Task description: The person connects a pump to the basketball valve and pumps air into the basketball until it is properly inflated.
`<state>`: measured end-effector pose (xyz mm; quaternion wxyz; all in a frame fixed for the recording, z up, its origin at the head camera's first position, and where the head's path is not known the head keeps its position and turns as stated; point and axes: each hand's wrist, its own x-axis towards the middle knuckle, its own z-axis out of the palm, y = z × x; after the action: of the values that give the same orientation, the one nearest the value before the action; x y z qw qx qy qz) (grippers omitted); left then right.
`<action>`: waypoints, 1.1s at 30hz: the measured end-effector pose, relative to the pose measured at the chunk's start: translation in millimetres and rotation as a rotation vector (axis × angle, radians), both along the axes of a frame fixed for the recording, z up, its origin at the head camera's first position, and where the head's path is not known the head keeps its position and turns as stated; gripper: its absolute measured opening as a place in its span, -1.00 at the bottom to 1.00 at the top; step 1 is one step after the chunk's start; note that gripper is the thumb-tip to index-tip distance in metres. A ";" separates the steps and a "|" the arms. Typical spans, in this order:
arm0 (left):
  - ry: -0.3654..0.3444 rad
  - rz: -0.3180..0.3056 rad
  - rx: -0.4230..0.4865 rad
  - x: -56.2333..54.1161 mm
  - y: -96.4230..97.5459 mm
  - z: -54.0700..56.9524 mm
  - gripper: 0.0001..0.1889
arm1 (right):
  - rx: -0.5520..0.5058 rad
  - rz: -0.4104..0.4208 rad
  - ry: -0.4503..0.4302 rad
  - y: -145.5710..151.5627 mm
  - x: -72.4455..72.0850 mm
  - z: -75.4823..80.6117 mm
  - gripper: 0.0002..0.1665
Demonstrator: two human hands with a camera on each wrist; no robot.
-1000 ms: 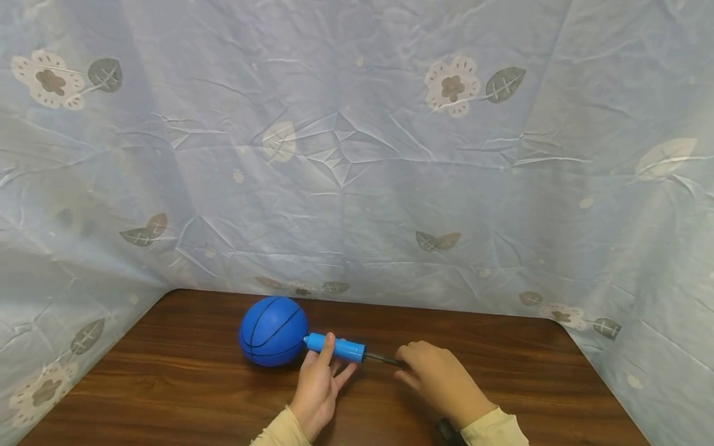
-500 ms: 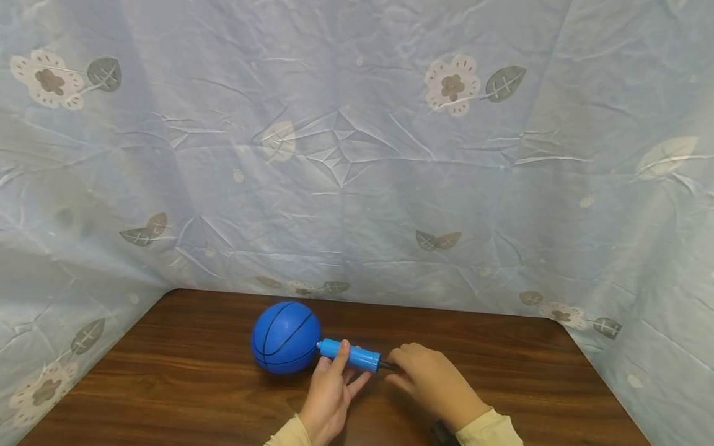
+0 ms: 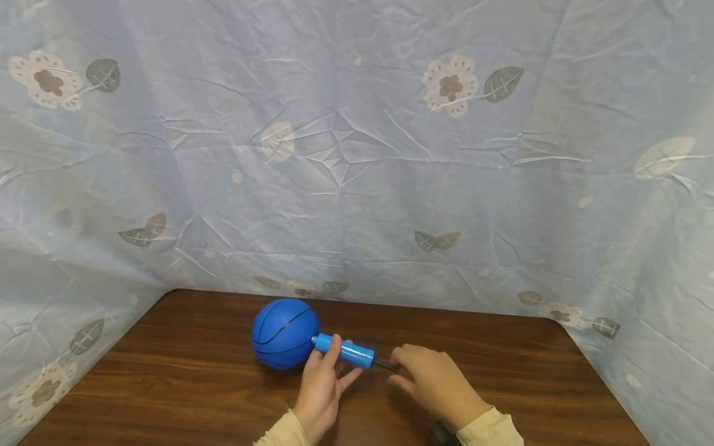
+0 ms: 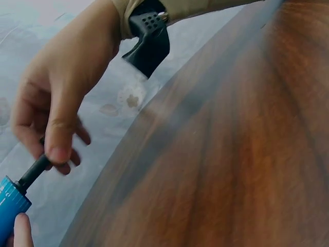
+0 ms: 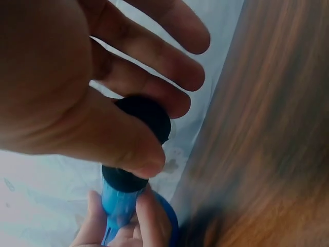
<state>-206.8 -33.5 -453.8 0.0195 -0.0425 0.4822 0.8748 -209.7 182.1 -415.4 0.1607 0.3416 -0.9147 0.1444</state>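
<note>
A blue ball with black seam lines sits on the wooden table. Against its right side is the nozzle end of a blue hand pump, lying nearly level with a slight downward slant to the right. My left hand grips the pump's barrel, thumb on top and fingers underneath. From the barrel's right end a dark rod sticks out a short way. With thumb and fingers my right hand pinches the round black handle; its other fingers are spread loosely in the right wrist view.
The brown wooden table has rounded back corners. A pale blue curtain with flowers and leaves hangs behind it and along both sides. A black wrist strap with a camera mount is on my right wrist.
The pump rod slid into the barrel, then came partly out again. Ball, pump and left hand shifted right, then slightly back left. The ball has turned a little.
</note>
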 end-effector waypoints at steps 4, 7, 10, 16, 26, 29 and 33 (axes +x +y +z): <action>0.010 0.049 0.003 -5.3 -6.8 3.2 -0.33 | 0.017 -0.050 0.012 3.2 0.1 1.9 -0.73; 0.021 0.070 0.003 -9.1 -12.3 4.5 -0.38 | 0.019 -0.085 0.002 5.2 -0.2 3.4 -0.72; 0.024 0.084 0.006 -11.7 -16.8 4.2 -0.41 | 0.019 -0.120 -0.020 7.3 -1.3 3.5 -0.72; 0.013 0.108 0.010 -15.3 -22.4 3.9 -0.38 | 0.026 -0.173 -0.055 10.7 -1.3 3.6 -0.72; -0.005 0.109 0.044 -17.8 -26.2 6.5 -0.30 | -0.009 -0.131 0.004 13.6 -6.7 2.4 -0.73; -0.006 0.102 0.044 -16.2 -23.8 8.0 -0.28 | -0.004 -0.096 0.031 13.9 -7.0 4.7 -0.74; -0.004 0.106 0.033 -13.4 -18.6 9.0 -0.27 | 0.019 -0.033 0.085 14.0 -5.7 9.2 -0.74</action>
<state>-220.2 -52.1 -444.9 -0.0254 -0.0693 0.4647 0.8824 -215.4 196.0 -406.2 0.1986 0.3340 -0.9138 0.1182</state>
